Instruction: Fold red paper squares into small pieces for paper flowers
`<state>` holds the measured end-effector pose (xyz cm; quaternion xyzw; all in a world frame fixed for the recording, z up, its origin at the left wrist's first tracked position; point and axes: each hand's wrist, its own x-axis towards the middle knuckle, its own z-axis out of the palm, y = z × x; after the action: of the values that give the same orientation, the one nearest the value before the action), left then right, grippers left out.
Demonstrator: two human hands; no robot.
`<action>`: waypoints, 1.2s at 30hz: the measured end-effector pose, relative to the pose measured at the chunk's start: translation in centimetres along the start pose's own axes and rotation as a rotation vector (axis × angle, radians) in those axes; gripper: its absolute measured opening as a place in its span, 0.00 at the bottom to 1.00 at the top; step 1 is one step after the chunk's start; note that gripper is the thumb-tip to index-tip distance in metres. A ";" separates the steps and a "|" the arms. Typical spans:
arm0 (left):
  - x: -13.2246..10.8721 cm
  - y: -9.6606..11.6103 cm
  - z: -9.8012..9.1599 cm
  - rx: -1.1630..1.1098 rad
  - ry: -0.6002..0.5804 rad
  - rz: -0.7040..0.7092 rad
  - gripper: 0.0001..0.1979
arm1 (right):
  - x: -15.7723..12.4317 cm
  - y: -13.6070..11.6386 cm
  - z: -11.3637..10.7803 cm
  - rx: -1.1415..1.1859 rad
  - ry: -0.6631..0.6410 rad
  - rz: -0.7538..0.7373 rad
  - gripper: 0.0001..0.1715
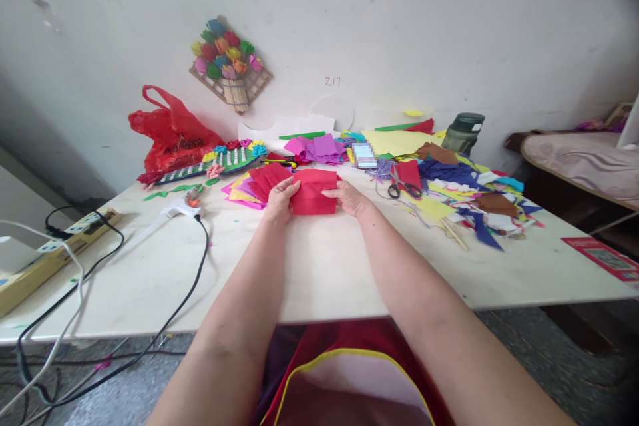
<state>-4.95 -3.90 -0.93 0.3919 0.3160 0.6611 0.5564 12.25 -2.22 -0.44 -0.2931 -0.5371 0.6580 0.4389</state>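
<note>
While 2 hands (281, 200) (351, 200) grip paper (314, 194), 1 bottle (462, 134) stands.

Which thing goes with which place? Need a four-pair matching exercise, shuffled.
Things
1. Red rectangular paper piece
2. Dark-handled metal scissors
3. White plastic glue gun with black cord
4. Dark green bottle

Places
A. Lying partly over a flat red scrap
B. Near the wall, back right
C. Held by the left hand and right hand
D. On the table, left of both hands

Pairs: 1-C, 2-A, 3-D, 4-B
</note>
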 end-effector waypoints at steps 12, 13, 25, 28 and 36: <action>0.2 1.1 -0.8 0.071 -0.156 -0.034 0.28 | 0.1 -0.3 0.2 0.136 0.157 -0.026 0.11; 0.2 1.1 -0.9 0.080 -0.192 -0.030 0.28 | 0.1 -0.4 0.2 0.141 0.184 -0.019 0.12; 0.5 0.2 -1.3 0.141 -0.212 0.027 0.10 | -0.2 -0.9 0.1 0.139 0.084 -0.069 0.27; 0.8 0.0 -1.6 0.160 -0.177 0.054 0.13 | -0.7 -1.4 0.2 0.138 0.003 -0.071 0.27; 0.9 0.5 -1.4 0.135 -0.021 0.137 0.12 | -0.6 -0.9 0.0 0.030 -0.028 -0.065 0.40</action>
<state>-6.47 -3.05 -1.07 0.4561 0.3262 0.6707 0.4856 12.76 -2.67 0.39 -0.2596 -0.5426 0.6553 0.4569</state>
